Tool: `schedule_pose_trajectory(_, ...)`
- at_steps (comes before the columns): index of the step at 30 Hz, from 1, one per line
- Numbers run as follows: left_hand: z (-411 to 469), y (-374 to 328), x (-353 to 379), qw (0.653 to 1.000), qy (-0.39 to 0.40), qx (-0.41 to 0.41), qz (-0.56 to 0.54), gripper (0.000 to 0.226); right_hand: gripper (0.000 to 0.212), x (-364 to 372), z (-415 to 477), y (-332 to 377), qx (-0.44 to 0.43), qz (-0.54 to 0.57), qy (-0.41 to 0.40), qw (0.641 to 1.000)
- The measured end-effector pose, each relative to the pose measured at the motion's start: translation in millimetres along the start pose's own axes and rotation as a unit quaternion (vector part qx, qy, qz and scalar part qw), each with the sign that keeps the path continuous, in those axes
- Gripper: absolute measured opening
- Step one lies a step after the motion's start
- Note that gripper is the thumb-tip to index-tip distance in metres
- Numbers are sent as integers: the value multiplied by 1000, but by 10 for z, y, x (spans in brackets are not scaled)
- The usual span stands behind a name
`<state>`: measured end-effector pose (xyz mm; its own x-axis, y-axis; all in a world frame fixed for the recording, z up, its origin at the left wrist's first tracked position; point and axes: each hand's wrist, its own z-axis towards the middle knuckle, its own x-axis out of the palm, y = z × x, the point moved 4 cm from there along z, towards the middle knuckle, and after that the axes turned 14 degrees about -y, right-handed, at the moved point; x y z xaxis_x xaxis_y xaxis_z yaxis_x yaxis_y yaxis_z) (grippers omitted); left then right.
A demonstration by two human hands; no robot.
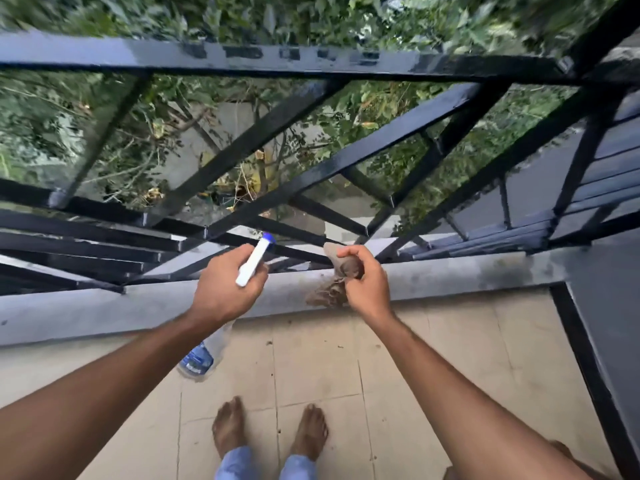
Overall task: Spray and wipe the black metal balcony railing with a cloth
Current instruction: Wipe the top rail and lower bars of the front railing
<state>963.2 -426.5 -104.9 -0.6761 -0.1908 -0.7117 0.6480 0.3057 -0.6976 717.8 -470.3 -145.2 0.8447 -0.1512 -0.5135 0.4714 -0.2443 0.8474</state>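
The black metal railing (311, 64) runs across the top of the view, its slanted bars (363, 154) dropping to a grey ledge (467, 271). My left hand (225, 289) grips a spray bottle (199, 358); its white head with a blue nozzle (254, 259) points at the lower bars, and the clear body hangs below my wrist. My right hand (363, 278) holds a crumpled brown cloth (334, 289) just above the ledge, near the foot of a bar.
Beige floor tiles (346, 375) lie under my bare feet (270, 431). A black frame post (588, 375) runs down the right side. Beyond the bars are green bushes and a grey wall far below.
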Motion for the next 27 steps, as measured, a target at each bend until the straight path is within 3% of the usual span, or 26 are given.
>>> schedule_pose_trajectory(3,-24,-78,-17,997,-31,-44,59,25,65,-19,-37,42,19,-1,-10,1000)
schedule_pose_trajectory(12,-35,-156,-26,987,-41,-134,72,44,61,130,-91,195,21,-22,16,999)
schedule_pose_trajectory(27,-116,-326,496,989,23,-148,2,31,59,-216,25,84,27,-76,12,997)
